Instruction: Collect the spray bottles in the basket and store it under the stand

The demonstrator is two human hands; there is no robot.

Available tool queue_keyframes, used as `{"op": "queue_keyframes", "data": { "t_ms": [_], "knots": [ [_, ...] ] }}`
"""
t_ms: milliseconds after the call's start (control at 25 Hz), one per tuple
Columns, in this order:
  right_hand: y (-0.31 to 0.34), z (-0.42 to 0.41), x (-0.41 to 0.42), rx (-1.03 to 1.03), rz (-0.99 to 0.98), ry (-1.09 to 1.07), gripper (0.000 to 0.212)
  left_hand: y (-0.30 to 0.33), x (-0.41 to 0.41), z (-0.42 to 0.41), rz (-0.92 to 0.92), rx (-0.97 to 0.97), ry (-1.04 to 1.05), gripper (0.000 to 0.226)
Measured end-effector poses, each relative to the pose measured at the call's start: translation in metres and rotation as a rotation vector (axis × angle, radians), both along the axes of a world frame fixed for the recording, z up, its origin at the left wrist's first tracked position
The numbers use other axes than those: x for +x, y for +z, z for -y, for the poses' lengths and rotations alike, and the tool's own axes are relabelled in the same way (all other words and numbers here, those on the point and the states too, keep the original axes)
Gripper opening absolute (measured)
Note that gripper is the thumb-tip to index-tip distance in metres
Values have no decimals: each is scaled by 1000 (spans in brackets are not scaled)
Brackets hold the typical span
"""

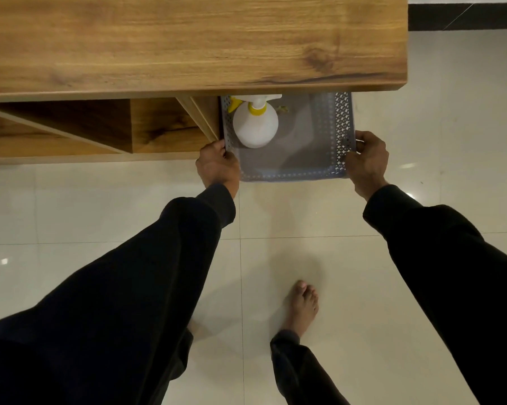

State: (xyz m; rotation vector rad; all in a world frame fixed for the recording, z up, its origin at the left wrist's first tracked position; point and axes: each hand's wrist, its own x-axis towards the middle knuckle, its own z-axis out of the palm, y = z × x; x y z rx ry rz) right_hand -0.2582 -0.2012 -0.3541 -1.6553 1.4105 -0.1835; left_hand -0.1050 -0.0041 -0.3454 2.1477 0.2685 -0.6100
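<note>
A grey perforated plastic basket (338,124) rests on the floor, its far part hidden under the wooden stand (188,42). Inside it stands a white spray bottle (255,124) with a yellow collar and white trigger head; a second yellow part (234,104) shows behind it at the basket's far left corner. My left hand (217,165) grips the basket's near left corner. My right hand (367,159) grips the near right corner.
The stand's lower shelf compartments (100,127) open to the left of the basket, with a wooden divider touching the basket's left side. Glossy cream floor tiles (275,214) lie all around. My bare foot (302,305) stands behind the basket.
</note>
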Motion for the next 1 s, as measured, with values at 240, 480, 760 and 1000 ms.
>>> {"op": "queue_keyframes", "data": {
  "t_ms": [240, 480, 760, 1000],
  "knots": [
    [-5, 7, 16, 56, 16, -67, 32, 4, -1, 4, -71, -17, 148, 28],
    [-5, 9, 30, 108, 63, -125, 34, 10, -2, 18, -75, -154, 458, 14],
    [-7, 15, 39, 151, 88, -117, 37, 13, 1, 20, -188, -180, 551, 15],
    [-13, 13, 43, 162, 113, -105, 38, 14, 12, 19, -395, -298, 721, 17]
  ]
}}
